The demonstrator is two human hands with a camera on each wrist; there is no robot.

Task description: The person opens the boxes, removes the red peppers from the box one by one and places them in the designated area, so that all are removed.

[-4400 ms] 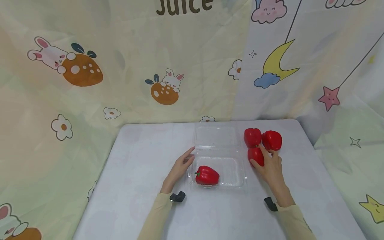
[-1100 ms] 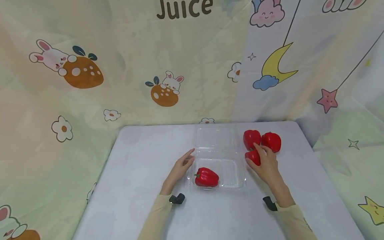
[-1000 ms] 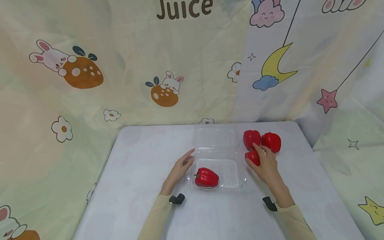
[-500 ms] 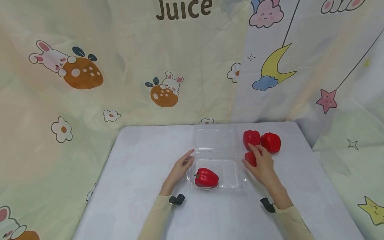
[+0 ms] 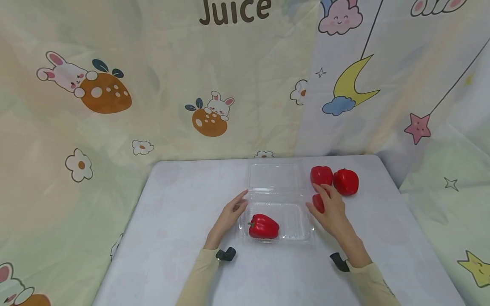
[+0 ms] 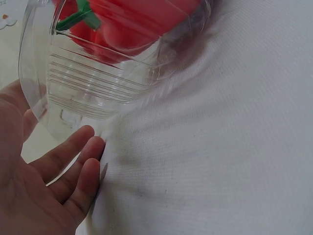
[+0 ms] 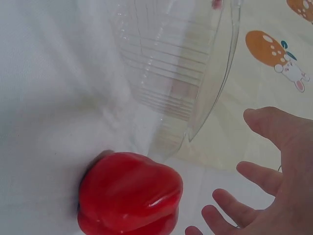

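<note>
A clear plastic clamshell container point(image 5: 294, 238) lies with its lid laid back on the table. One red bell pepper point(image 5: 264, 226) with a green stem rests on its side in the container's left half. My left hand point(image 5: 228, 216) touches the container's left rim, fingers extended. To the right of the container, my right hand point(image 5: 331, 212) is spread over the nearest of three red bell peppers point(image 5: 317, 204), partly hiding it. The right wrist view shows that pepper point(image 7: 129, 193) on the table, apart from the loosely spread fingers point(image 7: 264, 178).
Two more red bell peppers, a left one point(image 5: 320, 175) and a right one point(image 5: 346, 182), sit side by side behind my right hand. The container's flat lid point(image 5: 275, 176) extends toward the table's back edge. A printed cloth point(image 5: 172, 85) hangs behind the white table point(image 5: 183, 191).
My right hand has shifted left across the nearest pepper, and its thumb has come off the pepper toward the container's right rim. My left hand and the pepper in the container have stayed put.
</note>
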